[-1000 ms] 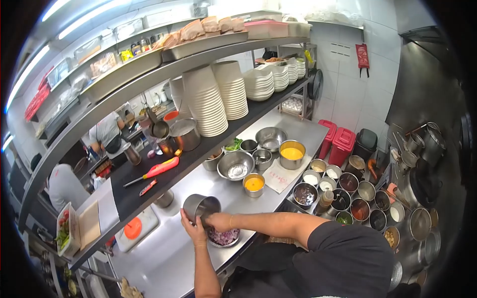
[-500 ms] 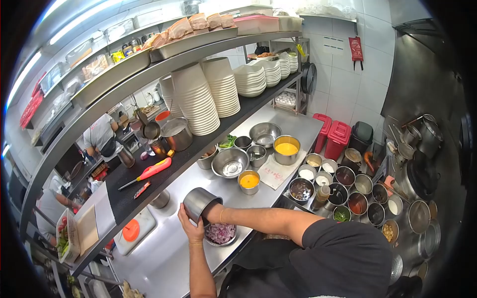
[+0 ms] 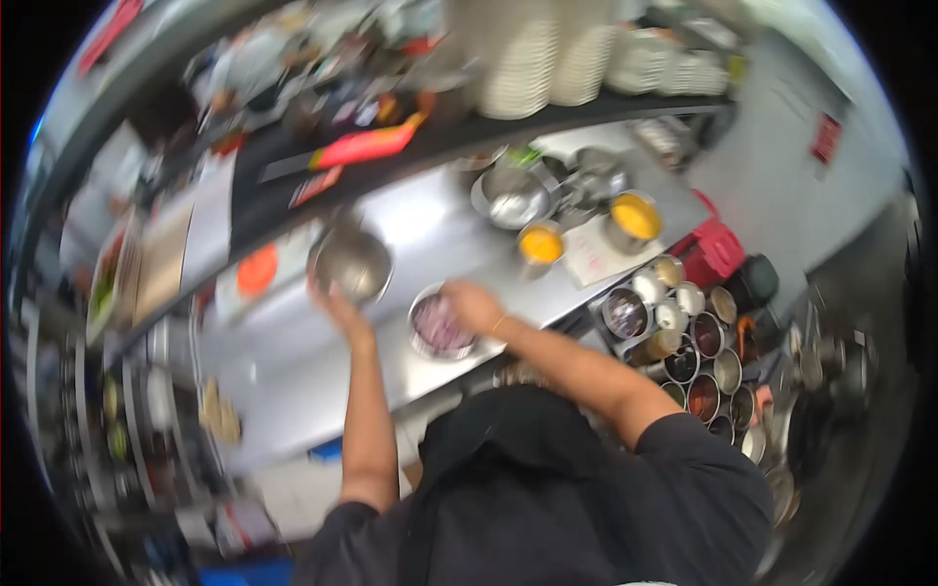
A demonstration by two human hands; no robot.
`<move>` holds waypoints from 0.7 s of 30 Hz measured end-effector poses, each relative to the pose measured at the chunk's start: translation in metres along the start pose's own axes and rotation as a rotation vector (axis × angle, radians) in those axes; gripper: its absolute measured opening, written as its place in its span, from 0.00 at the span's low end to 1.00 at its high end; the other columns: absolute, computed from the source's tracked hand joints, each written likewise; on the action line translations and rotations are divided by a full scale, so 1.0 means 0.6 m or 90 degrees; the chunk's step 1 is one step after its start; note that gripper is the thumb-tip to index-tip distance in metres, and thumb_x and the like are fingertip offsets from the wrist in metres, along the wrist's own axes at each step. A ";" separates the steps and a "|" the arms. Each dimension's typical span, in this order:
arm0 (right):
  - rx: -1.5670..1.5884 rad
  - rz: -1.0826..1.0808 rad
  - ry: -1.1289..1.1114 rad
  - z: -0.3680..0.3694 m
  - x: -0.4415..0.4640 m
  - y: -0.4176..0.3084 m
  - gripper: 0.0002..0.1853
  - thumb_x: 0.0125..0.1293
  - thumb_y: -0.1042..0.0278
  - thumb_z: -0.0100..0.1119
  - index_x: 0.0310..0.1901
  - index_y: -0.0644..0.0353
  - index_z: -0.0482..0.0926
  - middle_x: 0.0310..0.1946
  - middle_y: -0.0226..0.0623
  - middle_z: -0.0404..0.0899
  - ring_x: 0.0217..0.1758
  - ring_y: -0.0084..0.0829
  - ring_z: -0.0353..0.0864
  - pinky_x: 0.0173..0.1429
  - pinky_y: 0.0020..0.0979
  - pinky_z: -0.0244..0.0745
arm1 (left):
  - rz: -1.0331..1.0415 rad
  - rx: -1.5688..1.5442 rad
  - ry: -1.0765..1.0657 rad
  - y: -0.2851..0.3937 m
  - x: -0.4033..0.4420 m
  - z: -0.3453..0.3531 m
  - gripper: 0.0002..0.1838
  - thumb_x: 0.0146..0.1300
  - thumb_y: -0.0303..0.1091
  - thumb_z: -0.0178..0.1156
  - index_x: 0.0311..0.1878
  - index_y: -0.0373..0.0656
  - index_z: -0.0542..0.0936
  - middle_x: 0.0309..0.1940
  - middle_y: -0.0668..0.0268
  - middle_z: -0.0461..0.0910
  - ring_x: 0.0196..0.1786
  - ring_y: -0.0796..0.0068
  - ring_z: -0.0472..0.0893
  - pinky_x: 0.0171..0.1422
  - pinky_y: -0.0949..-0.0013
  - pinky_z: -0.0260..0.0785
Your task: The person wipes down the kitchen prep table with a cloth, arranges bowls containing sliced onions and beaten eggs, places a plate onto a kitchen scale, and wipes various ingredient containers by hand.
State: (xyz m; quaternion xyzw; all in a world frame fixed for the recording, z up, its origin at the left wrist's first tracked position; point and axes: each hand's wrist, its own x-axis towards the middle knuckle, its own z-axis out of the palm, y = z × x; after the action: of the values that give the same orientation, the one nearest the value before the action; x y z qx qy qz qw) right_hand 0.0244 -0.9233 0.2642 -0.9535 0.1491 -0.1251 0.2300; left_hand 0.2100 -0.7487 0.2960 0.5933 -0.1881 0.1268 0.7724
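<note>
My left hand (image 3: 337,308) grips a round steel pot (image 3: 354,262) by its near side, tilted so that its inside faces me; nothing shows in it through the blur. To its right on the steel counter stands a metal bowl of chopped red onion (image 3: 442,324). My right hand (image 3: 474,307) is at the upper right rim of that bowl. Motion smears its fingers, so I cannot tell whether they hold the rim or some onion.
Behind stand a wide steel bowl (image 3: 513,197) and two pots of yellow liquid (image 3: 540,244) (image 3: 634,217). Sauce containers (image 3: 682,359) crowd the right. A red-handled knife (image 3: 362,146) lies on the dark shelf (image 3: 440,132), near stacked white bowls (image 3: 516,59). An orange lid (image 3: 258,271) is at left.
The pot has moved left, away from above the onion bowl, and turned its opening towards me. My right hand has come out of the pot to the onion bowl's rim. The view has tilted down.
</note>
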 end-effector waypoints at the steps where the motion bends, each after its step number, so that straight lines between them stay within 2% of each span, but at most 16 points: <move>1: -0.004 0.038 0.002 0.001 -0.004 0.017 0.21 0.61 0.70 0.63 0.57 0.60 0.79 0.51 0.50 0.83 0.54 0.53 0.82 0.63 0.47 0.76 | 0.042 0.071 0.009 -0.021 -0.002 -0.015 0.30 0.79 0.42 0.47 0.78 0.36 0.63 0.77 0.50 0.61 0.80 0.53 0.59 0.84 0.53 0.48; 3: 0.019 0.083 0.135 0.002 -0.039 0.033 0.21 0.66 0.61 0.66 0.56 0.63 0.78 0.50 0.53 0.83 0.52 0.54 0.83 0.59 0.49 0.78 | -0.003 0.029 0.014 -0.035 -0.002 -0.028 0.32 0.79 0.43 0.45 0.79 0.36 0.60 0.78 0.51 0.61 0.81 0.55 0.58 0.84 0.56 0.47; 5: 0.066 0.258 0.067 -0.016 -0.065 0.035 0.24 0.71 0.52 0.61 0.54 0.67 0.77 0.56 0.57 0.80 0.58 0.56 0.81 0.63 0.48 0.77 | -0.036 -0.084 -0.002 -0.039 -0.004 -0.032 0.34 0.79 0.45 0.45 0.80 0.36 0.57 0.78 0.52 0.61 0.80 0.56 0.59 0.84 0.57 0.47; 6: 0.071 0.294 0.035 -0.006 -0.072 0.044 0.25 0.72 0.50 0.60 0.54 0.67 0.77 0.54 0.58 0.81 0.57 0.56 0.82 0.62 0.48 0.78 | -0.048 -0.142 -0.021 -0.042 -0.005 -0.032 0.35 0.79 0.46 0.45 0.81 0.35 0.56 0.78 0.52 0.62 0.80 0.57 0.59 0.84 0.58 0.48; 8: 0.076 0.375 -0.016 0.009 -0.087 0.064 0.27 0.74 0.45 0.58 0.52 0.68 0.76 0.50 0.60 0.82 0.54 0.57 0.83 0.60 0.49 0.78 | -0.057 -0.127 -0.015 -0.040 -0.009 -0.034 0.36 0.78 0.49 0.47 0.80 0.35 0.57 0.77 0.54 0.63 0.78 0.59 0.62 0.83 0.58 0.51; 9: 0.134 0.382 -0.027 0.021 -0.087 0.078 0.29 0.74 0.42 0.57 0.51 0.70 0.75 0.43 0.60 0.84 0.49 0.59 0.84 0.59 0.49 0.78 | -0.064 -0.124 -0.011 -0.050 -0.009 -0.043 0.36 0.79 0.51 0.48 0.79 0.36 0.59 0.76 0.55 0.64 0.78 0.61 0.64 0.82 0.58 0.53; 11: 0.309 0.429 -0.042 0.104 -0.088 0.142 0.27 0.76 0.46 0.56 0.50 0.70 0.74 0.36 0.54 0.84 0.41 0.54 0.87 0.47 0.48 0.83 | -0.087 -0.132 -0.027 -0.076 -0.009 -0.046 0.36 0.79 0.54 0.49 0.78 0.37 0.62 0.75 0.56 0.67 0.76 0.63 0.67 0.81 0.59 0.59; 12: 0.471 0.497 -0.088 0.068 -0.091 0.099 0.23 0.78 0.51 0.53 0.49 0.70 0.74 0.37 0.49 0.83 0.34 0.44 0.88 0.33 0.42 0.85 | -0.102 -0.141 -0.042 -0.086 -0.015 -0.033 0.36 0.79 0.56 0.50 0.77 0.38 0.63 0.74 0.57 0.68 0.75 0.65 0.69 0.80 0.59 0.61; 13: 0.528 0.485 -0.066 0.087 -0.093 0.100 0.19 0.80 0.56 0.50 0.49 0.69 0.74 0.37 0.47 0.81 0.28 0.37 0.87 0.24 0.35 0.84 | -0.124 -0.158 -0.039 -0.069 -0.021 -0.022 0.36 0.78 0.57 0.50 0.78 0.40 0.63 0.74 0.58 0.68 0.75 0.65 0.70 0.80 0.59 0.62; 14: 0.553 0.468 -0.039 0.094 -0.095 0.100 0.18 0.79 0.59 0.52 0.49 0.70 0.74 0.39 0.50 0.81 0.28 0.39 0.87 0.28 0.36 0.88 | -0.159 -0.184 -0.041 -0.055 -0.026 -0.013 0.36 0.78 0.57 0.50 0.78 0.41 0.63 0.74 0.58 0.68 0.74 0.65 0.71 0.79 0.58 0.63; 15: 0.539 0.475 -0.061 0.070 -0.099 0.083 0.16 0.77 0.64 0.53 0.52 0.73 0.73 0.42 0.46 0.81 0.34 0.38 0.88 0.32 0.35 0.91 | -0.194 -0.208 -0.038 -0.048 -0.033 -0.009 0.36 0.78 0.56 0.50 0.78 0.41 0.63 0.74 0.59 0.68 0.74 0.65 0.71 0.79 0.57 0.63; 16: 0.576 0.453 -0.043 0.065 -0.109 0.077 0.15 0.76 0.68 0.53 0.53 0.75 0.74 0.43 0.49 0.82 0.34 0.39 0.90 0.33 0.34 0.91 | -0.217 -0.208 -0.042 -0.050 -0.038 -0.008 0.35 0.78 0.56 0.50 0.78 0.42 0.63 0.74 0.59 0.69 0.74 0.64 0.72 0.79 0.57 0.64; 18: 0.561 0.426 -0.066 0.047 -0.130 0.075 0.15 0.75 0.70 0.53 0.54 0.76 0.74 0.44 0.50 0.83 0.36 0.38 0.90 0.36 0.33 0.91 | -0.242 -0.210 -0.046 -0.047 -0.048 -0.009 0.35 0.77 0.54 0.51 0.78 0.42 0.62 0.74 0.57 0.67 0.74 0.63 0.71 0.79 0.57 0.63; 21: 0.553 0.405 0.009 0.042 -0.185 0.110 0.15 0.75 0.71 0.53 0.53 0.77 0.74 0.44 0.48 0.83 0.37 0.36 0.90 0.38 0.32 0.92 | -0.246 -0.199 -0.052 -0.033 -0.057 -0.016 0.35 0.77 0.53 0.51 0.78 0.40 0.60 0.75 0.56 0.66 0.75 0.61 0.69 0.79 0.56 0.63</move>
State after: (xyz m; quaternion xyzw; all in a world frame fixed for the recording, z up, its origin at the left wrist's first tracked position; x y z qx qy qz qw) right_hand -0.0856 -0.9315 0.1921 -0.6775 0.3668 -0.1055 0.6288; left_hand 0.1890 -0.7438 0.2615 0.4964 -0.1199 -0.0777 0.8563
